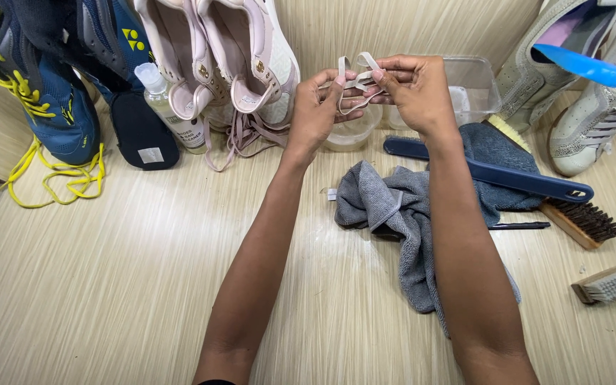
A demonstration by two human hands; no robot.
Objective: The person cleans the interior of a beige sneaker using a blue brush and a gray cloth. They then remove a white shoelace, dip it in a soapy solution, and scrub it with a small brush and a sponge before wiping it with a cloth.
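Holding a pale pink shoelace [354, 80] pinched and looped between them, the left hand [320, 107] and the right hand [415, 89] were closed on it above a small clear bowl [351, 132]; the lace was already out of the pink shoes [229, 53], whose other laces trailed loose, and whether it had been washed yet could not be told. The work sat on a pale wood-grain tabletop [122, 271] against a matching wall, with a grey cloth [401, 207], brushes [582, 217], a cleaner bottle [172, 107] and blue shoes [44, 78] with yellow laces about.
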